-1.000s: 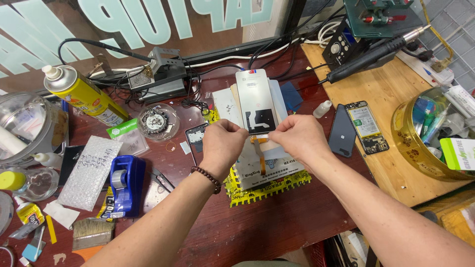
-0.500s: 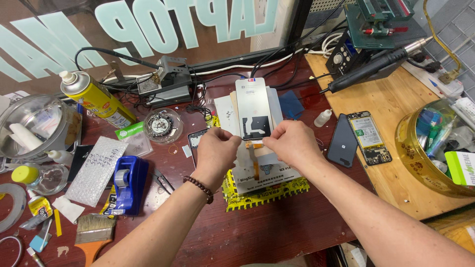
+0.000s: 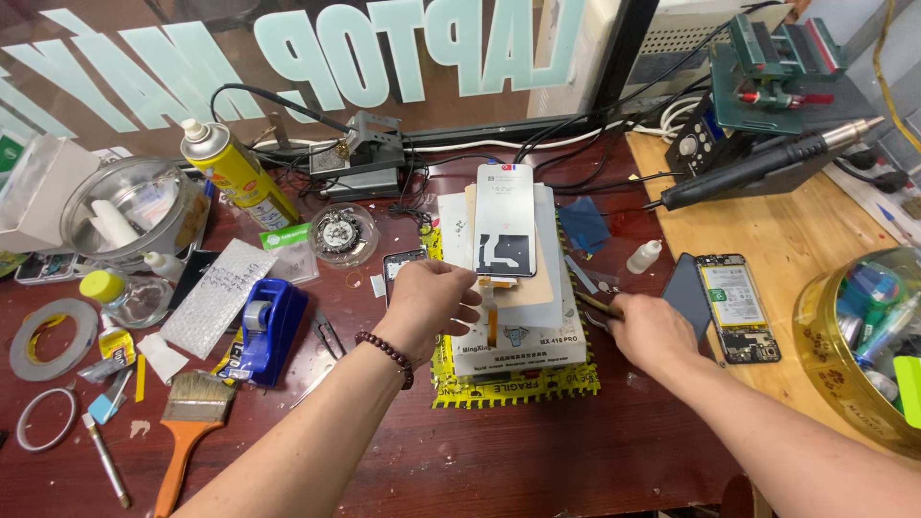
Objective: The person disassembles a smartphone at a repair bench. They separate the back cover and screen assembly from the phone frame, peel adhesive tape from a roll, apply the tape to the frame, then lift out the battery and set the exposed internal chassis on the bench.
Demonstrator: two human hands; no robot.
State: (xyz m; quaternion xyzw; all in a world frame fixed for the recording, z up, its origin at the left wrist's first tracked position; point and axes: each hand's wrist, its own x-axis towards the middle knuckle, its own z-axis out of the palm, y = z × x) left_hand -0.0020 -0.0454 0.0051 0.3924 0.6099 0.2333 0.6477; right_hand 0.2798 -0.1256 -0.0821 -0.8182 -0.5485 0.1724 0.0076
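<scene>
Left hand: sitting at the left edge of the white box, fingers curled loosely around the bottom-left of the phone screen panel, looks like a light pinch on it. Beaded bracelet on the wrist.
Right hand: off to the right of the box, closed around a pair of tweezers, tips pointing back toward the box.
Phone screen panel: lying face down on top of the box, middle of the bench, long way running near to far, with an orange flex cable hanging off its near end.
White box: flat carton under the panel, sitting on a yellow toothed mat.
Right of the hands: opened phone with its insides showing on the light wooden board, a dark back cover just beside it, small white dropper bottle a bit farther.
Far right: hot air handle lying across the board, round clear tub of bits at the right edge.
Left of the hands: blue tape dispenser, paint brush near, yellow spray can far left, tape rolls at the left edge.
Bench: dark red wood, cluttered pretty much everywhere.
</scene>
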